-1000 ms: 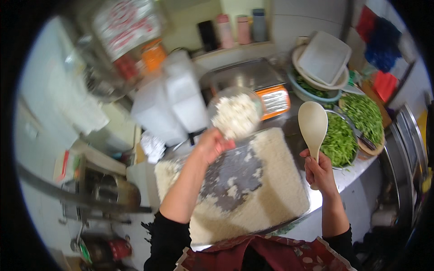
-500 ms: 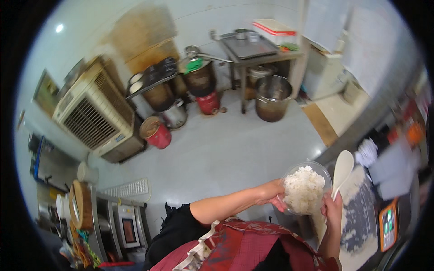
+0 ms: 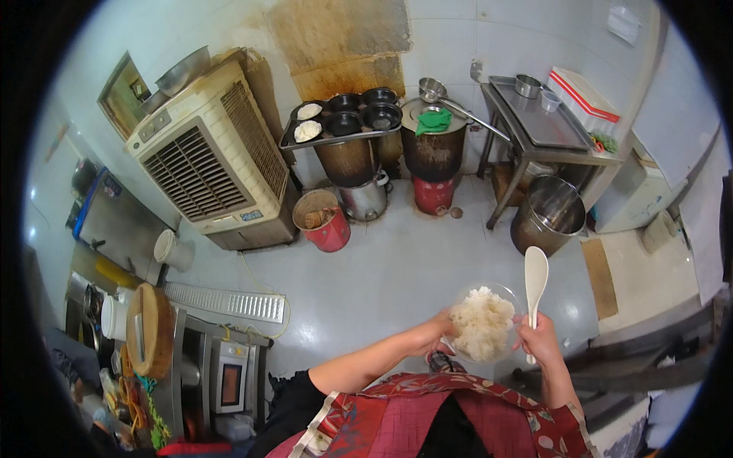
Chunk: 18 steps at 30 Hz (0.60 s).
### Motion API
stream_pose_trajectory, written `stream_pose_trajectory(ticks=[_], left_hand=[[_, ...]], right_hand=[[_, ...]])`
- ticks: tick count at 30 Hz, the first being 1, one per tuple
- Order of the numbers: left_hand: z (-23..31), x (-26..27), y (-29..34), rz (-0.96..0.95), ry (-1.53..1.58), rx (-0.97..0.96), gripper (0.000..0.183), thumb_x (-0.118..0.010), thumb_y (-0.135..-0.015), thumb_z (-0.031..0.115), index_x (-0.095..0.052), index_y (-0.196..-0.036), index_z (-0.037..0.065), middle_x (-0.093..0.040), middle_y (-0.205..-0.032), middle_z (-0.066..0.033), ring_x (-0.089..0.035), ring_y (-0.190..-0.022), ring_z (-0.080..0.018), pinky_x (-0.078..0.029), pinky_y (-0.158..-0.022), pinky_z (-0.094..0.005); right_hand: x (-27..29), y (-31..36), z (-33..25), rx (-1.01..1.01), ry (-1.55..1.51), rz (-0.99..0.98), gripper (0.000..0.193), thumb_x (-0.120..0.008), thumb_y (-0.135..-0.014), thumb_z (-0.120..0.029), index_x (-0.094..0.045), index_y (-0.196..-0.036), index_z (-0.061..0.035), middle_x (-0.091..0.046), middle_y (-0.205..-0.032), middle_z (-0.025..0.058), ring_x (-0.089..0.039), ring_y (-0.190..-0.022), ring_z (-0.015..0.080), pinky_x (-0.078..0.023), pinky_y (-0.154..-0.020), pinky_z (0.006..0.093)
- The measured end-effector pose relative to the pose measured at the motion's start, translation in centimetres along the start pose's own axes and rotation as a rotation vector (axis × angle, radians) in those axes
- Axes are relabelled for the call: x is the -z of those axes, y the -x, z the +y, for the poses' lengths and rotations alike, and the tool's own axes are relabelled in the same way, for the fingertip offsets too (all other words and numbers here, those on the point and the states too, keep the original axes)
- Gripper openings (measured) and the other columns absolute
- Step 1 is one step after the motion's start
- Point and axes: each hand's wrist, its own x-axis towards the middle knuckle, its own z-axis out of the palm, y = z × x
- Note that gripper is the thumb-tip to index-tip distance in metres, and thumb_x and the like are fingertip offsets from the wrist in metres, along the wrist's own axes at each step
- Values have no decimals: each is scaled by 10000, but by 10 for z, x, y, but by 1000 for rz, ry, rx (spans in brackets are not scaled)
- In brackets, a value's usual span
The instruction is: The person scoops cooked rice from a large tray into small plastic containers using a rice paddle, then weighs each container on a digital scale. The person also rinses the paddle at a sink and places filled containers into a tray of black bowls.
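A clear round bowl [image 3: 505, 296] heaped with white rice [image 3: 481, 324] is in front of my body, right of centre. My left hand [image 3: 435, 333] grips its left side, the fingers partly hidden behind the rim. At the bowl's right edge my right hand [image 3: 540, 340] is closed round the handle of a white rice paddle [image 3: 537, 273], blade pointing up. Whether the right fingers also touch the bowl, I cannot tell. Farther off, a dark tray [image 3: 336, 139] bears several black bowls [image 3: 342, 123], two of them with white rice [image 3: 308, 131].
A lidded pot [image 3: 434, 153] with a green cloth and a long-handled ladle stands beside the tray. A metal table [image 3: 538, 122] and a large steel pot [image 3: 547, 221] are at the right. On the left are an air cooler [image 3: 206, 168], a red bucket [image 3: 324, 229] and a chopping block [image 3: 149, 328].
My view has swung left, so the rice-strewn surface on the right has gone from sight and the black bowls show clearly. Both hands keep hold of the bowl and paddle.
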Motion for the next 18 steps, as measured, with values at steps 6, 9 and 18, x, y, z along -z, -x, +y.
stream_pose_trajectory(ticks=[6,9,18], left_hand=[[87,100,-36,-4,301,-163,629,-444,-839,158,-161,-1402,153,-363,-1368,-97,-440,-1204,-273,-470,-884,-459],[144,155,-39,40,377,-228,636,-469,-828,175,-190,-1399,152,-360,-1378,-99,-426,-1216,-302,-436,-912,-527],[366,404,-48,642,253,-615,573,-498,-801,171,-303,-1332,76,-431,-1302,-131,-486,-1142,-334,-540,-793,-482]], right_hand=[[-52,-154,-60,47,-43,-150,152,-558,-775,-90,-531,-865,29,-477,-592,15,-550,-447,125,-335,-348,214],[-80,-224,-105,17,-106,-296,155,-544,-818,-126,-511,-887,9,-548,-694,59,-578,-482,141,-328,-346,208],[-151,-497,-162,27,-105,-188,171,-490,-867,-163,-477,-953,-16,-601,-971,132,-626,-574,183,-304,-341,201]])
